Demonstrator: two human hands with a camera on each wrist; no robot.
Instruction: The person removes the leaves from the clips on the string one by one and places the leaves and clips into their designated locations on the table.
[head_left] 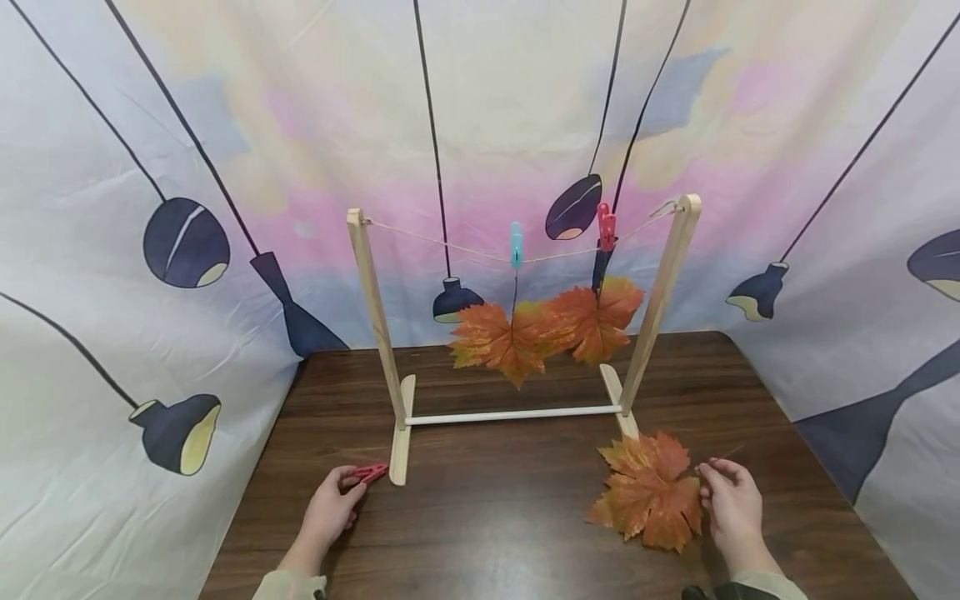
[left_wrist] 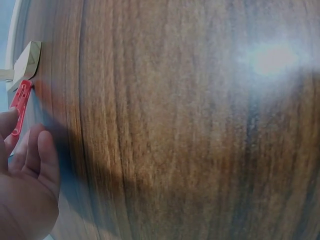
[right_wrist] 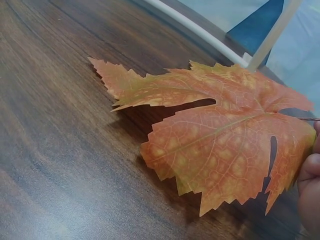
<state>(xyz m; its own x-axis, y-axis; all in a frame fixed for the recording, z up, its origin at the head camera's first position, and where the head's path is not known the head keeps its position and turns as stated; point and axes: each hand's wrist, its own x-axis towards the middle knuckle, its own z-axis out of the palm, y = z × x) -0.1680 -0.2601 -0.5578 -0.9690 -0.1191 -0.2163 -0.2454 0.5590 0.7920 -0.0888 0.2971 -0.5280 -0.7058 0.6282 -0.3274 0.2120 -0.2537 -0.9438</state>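
nearest: left hand [head_left: 330, 508], thumb and fingers pinching a red clothespin [head_left: 371, 473] by its near end. far tip just beside the rack's left foot [head_left: 401, 450]; contact unclear.

right hand [head_left: 733, 507]: fingertips pinching the thin stem [right_wrist: 306, 119] of a loose leaf [head_left: 648, 492]. blade spreads to the left of that hand, low over the table [head_left: 487, 533], shadow beneath; cannot tell how much of it rests.

risks, my judgement: stem is slender, could roll out of the fingertips. broad lobes could snag on the rack's right foot [head_left: 628, 425], just ahead of the leaf. clothespin gripped at one end could twist loose; a knock against the left foot could shift the rack.

farther, ahead of and between the hands: white crossbar [head_left: 513, 415], then string [head_left: 438, 240] sagging between posts. on it a pale blue clothespin [head_left: 516, 246] and another red one [head_left: 607, 229], each with a leaf hanging below, left leaf [head_left: 510, 342] and right leaf [head_left: 596, 321], edges meeting or overlapping. slack string could let them slide together and tangle.

containers: none seen.

farthest: printed cloth [head_left: 495, 125] behind.
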